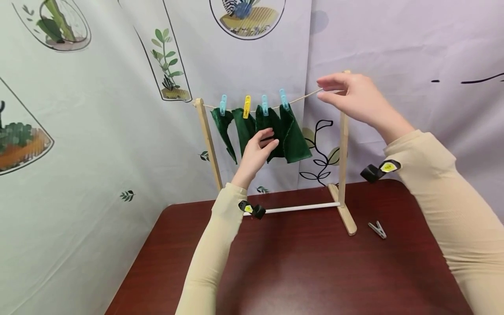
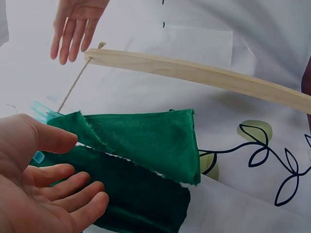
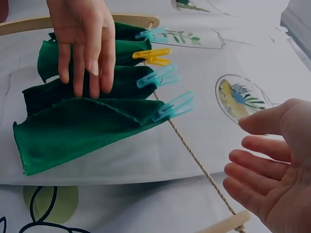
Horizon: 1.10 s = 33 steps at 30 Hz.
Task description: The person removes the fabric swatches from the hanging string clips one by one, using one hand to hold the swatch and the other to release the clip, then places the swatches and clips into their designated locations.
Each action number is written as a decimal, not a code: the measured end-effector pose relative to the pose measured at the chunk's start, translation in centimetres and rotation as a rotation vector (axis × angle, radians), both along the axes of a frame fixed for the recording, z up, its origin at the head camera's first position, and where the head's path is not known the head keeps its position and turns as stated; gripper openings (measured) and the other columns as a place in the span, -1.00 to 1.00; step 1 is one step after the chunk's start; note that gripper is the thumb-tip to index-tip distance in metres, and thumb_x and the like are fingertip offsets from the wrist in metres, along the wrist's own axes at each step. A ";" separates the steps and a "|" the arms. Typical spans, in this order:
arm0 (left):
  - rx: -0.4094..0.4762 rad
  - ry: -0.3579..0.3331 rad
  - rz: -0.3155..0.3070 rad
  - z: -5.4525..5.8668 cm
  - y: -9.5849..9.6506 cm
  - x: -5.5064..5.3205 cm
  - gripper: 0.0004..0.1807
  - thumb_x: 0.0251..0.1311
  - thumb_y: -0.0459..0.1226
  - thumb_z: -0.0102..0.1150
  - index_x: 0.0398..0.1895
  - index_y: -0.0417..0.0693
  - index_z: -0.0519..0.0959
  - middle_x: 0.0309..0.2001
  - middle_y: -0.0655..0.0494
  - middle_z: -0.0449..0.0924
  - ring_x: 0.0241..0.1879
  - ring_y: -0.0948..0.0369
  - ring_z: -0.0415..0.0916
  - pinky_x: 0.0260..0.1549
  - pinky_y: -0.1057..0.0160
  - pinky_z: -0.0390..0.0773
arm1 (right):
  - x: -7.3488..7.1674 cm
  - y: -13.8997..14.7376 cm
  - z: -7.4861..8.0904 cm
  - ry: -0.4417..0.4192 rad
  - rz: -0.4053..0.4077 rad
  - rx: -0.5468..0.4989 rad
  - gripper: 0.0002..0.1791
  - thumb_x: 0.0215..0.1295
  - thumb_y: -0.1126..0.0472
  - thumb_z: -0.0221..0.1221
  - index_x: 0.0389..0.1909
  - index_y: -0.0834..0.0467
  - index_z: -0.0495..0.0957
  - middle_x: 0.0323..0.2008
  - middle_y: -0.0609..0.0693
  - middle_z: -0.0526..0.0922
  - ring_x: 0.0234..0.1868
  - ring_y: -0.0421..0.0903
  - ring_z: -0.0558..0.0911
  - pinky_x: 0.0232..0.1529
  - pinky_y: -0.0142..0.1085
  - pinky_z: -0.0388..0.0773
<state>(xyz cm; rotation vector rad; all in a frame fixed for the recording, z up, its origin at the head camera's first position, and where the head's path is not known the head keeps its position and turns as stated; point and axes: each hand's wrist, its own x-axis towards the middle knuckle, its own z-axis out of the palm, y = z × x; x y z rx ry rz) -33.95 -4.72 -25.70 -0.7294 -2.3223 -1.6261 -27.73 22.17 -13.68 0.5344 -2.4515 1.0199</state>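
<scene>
Several green cloths (image 1: 294, 142) hang side by side from a string (image 1: 308, 95). Blue clothespins (image 1: 284, 99) and one yellow clothespin (image 1: 246, 107) clip them at the top. My left hand (image 1: 256, 153) is in front of the middle cloths, its fingers loosely bent and holding nothing. In the left wrist view, its thumb overlaps the corner of the nearest cloth (image 2: 150, 136). My right hand (image 1: 356, 96) hovers by the string's right end, near the top of the post. Seen from the right wrist, its relaxed fingers (image 3: 260, 167) stand apart from the string, and the palm holds nothing.
Wooden posts (image 1: 343, 162) carry the string, and a white rod (image 1: 303, 208) joins them low down. A grey clothespin (image 1: 378, 230) lies on the dark red table (image 1: 307, 271), right of the stand's wooden foot (image 1: 346, 218). Printed fabric (image 1: 118, 131) hangs behind.
</scene>
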 end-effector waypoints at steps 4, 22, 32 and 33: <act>0.002 -0.013 -0.018 0.1 0.8 -0.4 -0.45 0.43 -0.13 0.18 0.43 -0.03 0.39 0.30 0.07 0.48 0.24 0.17 0.48 0.18 0.14 0.50 | -0.5 -0.8 0.3 -0.015 0.009 0.032 -0.40 0.46 -0.08 0.15 0.41 0.12 0.43 0.32 0.10 0.51 0.29 0.12 0.52 0.25 0.04 0.42; -0.009 0.012 0.030 -0.1 3.0 -1.3 -0.58 0.43 -0.18 0.19 0.24 -0.21 0.51 0.11 -0.08 0.57 0.05 0.09 0.51 0.00 0.19 0.55 | -1.9 -2.6 0.3 -0.086 0.056 0.091 -0.37 0.50 -0.01 0.12 0.46 0.19 0.33 0.37 0.17 0.44 0.38 0.11 0.42 0.31 0.05 0.37; -0.041 0.030 0.039 -0.8 2.7 -1.1 -0.62 0.43 -0.21 0.18 0.18 -0.27 0.54 0.10 -0.12 0.58 0.06 0.06 0.51 0.06 0.13 0.54 | -2.5 -2.2 0.8 -0.033 -0.005 0.065 -0.42 0.50 0.04 0.10 0.42 0.22 0.38 0.35 0.19 0.46 0.35 0.17 0.45 0.31 0.07 0.36; -0.044 0.031 0.035 -0.8 2.6 -1.0 -0.62 0.44 -0.21 0.18 0.18 -0.27 0.55 0.10 -0.13 0.58 0.06 0.06 0.52 0.07 0.12 0.55 | -2.6 -2.1 0.8 -0.033 -0.008 0.075 -0.42 0.50 0.03 0.09 0.42 0.23 0.37 0.35 0.20 0.46 0.35 0.17 0.44 0.32 0.08 0.35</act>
